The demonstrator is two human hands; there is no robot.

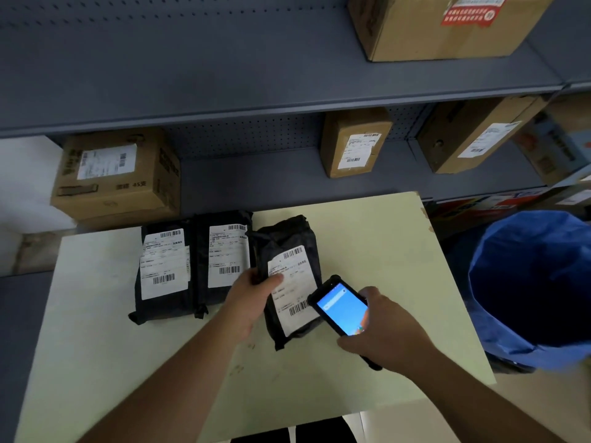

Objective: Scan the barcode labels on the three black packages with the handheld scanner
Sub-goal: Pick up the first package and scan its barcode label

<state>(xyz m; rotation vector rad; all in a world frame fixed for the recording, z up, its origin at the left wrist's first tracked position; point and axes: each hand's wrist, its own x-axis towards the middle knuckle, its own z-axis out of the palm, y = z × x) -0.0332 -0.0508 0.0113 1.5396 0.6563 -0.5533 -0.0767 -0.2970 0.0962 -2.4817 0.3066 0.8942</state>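
Head view, looking down on a pale table (367, 238) set against grey shelving (256, 91). Three black packages lie in a row across the middle of the frame, each with a white label facing up. The left package (163, 273) and the middle package (224, 257) lie side by side and touching, both square to the table edge. The right package (291, 276) sits just beside the middle one, tilted. The left hand (252, 298) grips the left edge of this right package, thumb pressed on its label (294, 289) and the fingers tucked out of sight beneath. The right hand (387, 330), lower right of centre, is closed around a handheld scanner (342, 308) whose blue screen is lit; the scanner's top end overlaps the lower right corner of that label. A blue-lined bin (537, 289) stands at the right edge of the frame. Cardboard boxes (115, 177) with labels rest on the shelves above.
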